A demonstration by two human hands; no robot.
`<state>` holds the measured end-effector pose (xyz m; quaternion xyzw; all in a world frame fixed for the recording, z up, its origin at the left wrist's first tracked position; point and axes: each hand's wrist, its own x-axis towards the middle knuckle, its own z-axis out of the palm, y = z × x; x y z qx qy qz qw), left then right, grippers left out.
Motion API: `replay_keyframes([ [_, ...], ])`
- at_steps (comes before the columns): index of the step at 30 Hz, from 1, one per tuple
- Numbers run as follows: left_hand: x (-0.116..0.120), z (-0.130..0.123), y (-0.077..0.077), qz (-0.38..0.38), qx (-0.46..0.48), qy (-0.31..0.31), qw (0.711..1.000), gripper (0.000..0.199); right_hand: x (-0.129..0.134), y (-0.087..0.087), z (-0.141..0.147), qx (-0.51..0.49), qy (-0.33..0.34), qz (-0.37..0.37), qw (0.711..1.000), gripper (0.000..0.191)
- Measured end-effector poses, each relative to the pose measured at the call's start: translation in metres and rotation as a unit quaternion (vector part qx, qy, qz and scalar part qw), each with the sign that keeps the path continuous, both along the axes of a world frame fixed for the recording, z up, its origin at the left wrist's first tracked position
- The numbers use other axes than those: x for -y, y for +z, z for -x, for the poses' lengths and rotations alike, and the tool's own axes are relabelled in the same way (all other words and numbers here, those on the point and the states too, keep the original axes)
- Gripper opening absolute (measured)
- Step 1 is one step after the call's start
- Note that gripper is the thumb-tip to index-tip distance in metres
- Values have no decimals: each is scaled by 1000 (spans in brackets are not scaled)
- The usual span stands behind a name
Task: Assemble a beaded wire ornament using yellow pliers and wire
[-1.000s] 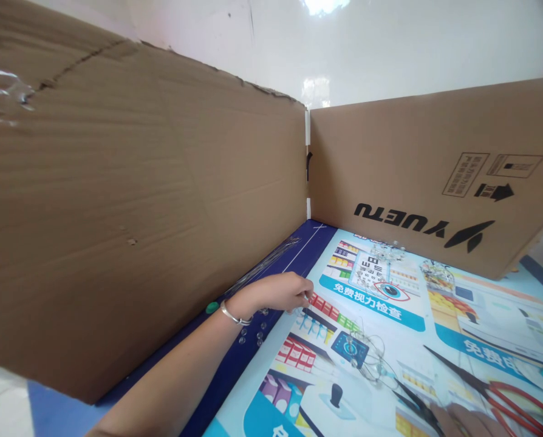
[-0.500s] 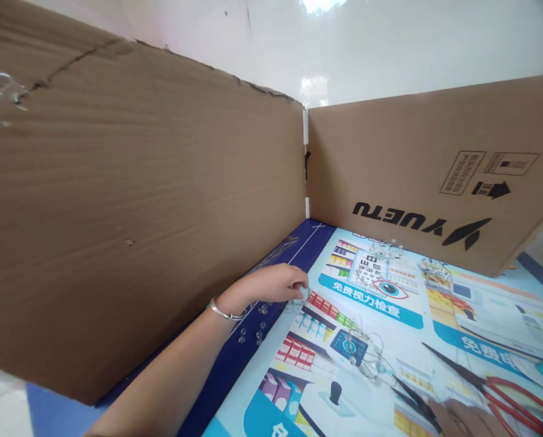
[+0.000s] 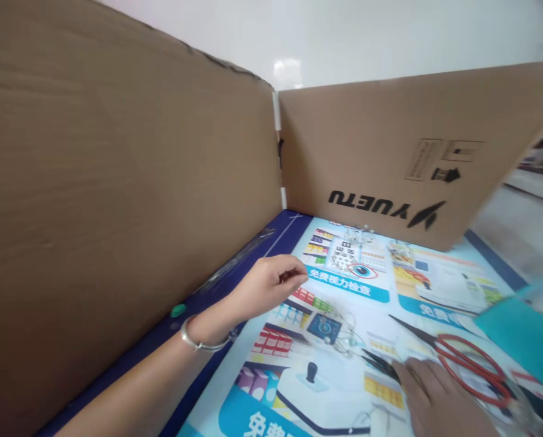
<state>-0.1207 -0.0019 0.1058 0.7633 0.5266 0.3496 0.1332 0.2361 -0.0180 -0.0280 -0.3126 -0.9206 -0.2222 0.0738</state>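
Observation:
My left hand point(image 3: 274, 282), with a silver bangle at its wrist, is above the printed table cover, thumb and fingers pinched together. Whatever is between the fingertips is too small to make out. At the lower right, the fingers of my right hand point(image 3: 440, 394) are around the handles of black-jawed pliers point(image 3: 383, 365). The pliers' jaws point left, close to a tangle of thin wire with clear beads point(image 3: 342, 343). Just beyond my right hand lie red-handled scissors point(image 3: 469, 364), blades pointing left and away.
Tall cardboard panels point(image 3: 130, 182) stand along the left and back. Small heaps of clear beaded pieces point(image 3: 360, 237) lie near the back panel. A green round object point(image 3: 178, 311) sits by the left panel, thin wires point(image 3: 239, 258) beside it. A teal sheet point(image 3: 526, 331) is at the right.
My left hand has moved right and up, away from the loose beads and wire on the left. The view has turned slightly right, and more of my right hand shows.

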Motion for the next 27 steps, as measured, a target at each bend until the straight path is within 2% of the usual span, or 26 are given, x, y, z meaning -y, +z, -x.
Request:
replay_keyframes([
  [5, -4, -29, -27, 53, -16, -41, 998, 16, 8, 16, 14, 15, -75, 38, 996, 42],
  [10, -12, -39, -53, 120, 0, -14, 993, 14, 8, 20, 15, -30, -99, 81, 991, 29],
  [17, -15, -53, -84, 238, 79, -25, 968, 19, 6, 26, 16, -76, -120, 119, 983, 15],
  [22, -17, -57, -96, 276, 125, -17, 953, 19, 7, 30, 16, -80, -118, 142, 979, 14],
  [27, -17, -54, -95, 297, 133, -26, 945, 19, 8, 30, 15, -84, -125, 153, 977, 11],
])
